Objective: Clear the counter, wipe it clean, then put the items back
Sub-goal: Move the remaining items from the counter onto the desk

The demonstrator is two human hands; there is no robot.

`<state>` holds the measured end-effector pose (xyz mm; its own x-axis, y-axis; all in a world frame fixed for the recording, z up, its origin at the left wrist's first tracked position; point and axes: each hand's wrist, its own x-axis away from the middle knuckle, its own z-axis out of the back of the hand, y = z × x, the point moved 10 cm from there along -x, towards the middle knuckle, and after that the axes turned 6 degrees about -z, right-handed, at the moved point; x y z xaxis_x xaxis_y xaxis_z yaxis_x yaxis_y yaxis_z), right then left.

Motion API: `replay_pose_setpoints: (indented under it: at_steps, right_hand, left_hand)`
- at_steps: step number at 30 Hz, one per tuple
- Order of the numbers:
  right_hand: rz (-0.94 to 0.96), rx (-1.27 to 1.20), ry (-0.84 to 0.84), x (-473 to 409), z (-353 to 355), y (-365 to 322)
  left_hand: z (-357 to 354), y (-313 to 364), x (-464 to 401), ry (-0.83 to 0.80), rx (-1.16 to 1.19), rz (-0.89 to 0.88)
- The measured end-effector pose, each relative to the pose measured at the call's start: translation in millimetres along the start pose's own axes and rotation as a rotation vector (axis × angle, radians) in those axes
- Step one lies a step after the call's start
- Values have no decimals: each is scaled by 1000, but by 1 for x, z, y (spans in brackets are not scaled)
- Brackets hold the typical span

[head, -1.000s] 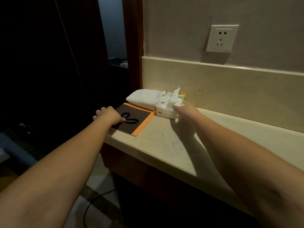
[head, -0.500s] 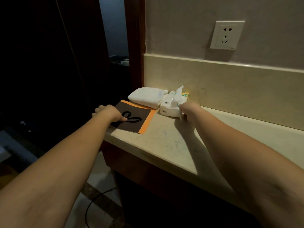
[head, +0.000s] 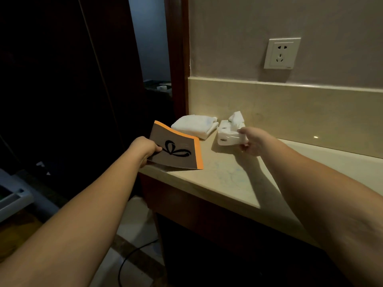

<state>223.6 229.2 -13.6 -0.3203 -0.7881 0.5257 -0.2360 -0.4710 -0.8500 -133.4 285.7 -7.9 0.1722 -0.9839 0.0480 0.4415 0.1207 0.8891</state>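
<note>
My left hand pinches the left edge of a brown booklet with an orange border and a black bow mark. The booklet is lifted and tilted above the counter's left corner. My right hand grips a white tissue pack, raised just off the beige counter, with a tissue sticking out of its top. A folded white towel lies on the counter by the wall, between the booklet and the pack.
A wall socket sits above the beige backsplash. A dark wooden door frame borders the counter on the left. A black cable runs over the floor below. A grey device is at the far left.
The left hand has lifted the booklet off the counter and tilted it. The right hand has closed round the tissue pack and raised it slightly.
</note>
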Motion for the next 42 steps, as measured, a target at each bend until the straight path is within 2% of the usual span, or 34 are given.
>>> replay_pose_setpoints:
  at_steps: [10,14,18,24,31,42]
  right_hand:
    - [139,-293,-33,106,46,16]
    - [184,-372,-48,164,70,50]
    - [202,-406,20,211,107,99]
    - [257,-494,139,253,178,177]
    - [242,-681,345,311,271,285]
    - [288,-886,582,438,446,441]
  left_hand:
    - [13,31,101,-77,595,-110]
    - [-7,20,152,-167,722,-86]
    - [-40,0,197,-280,777,-9]
    - [-94,-15,262,-474,760,84]
    - [-166,-10,346,-669,622,73]
    - [-309,-2,547,-946,433,89]
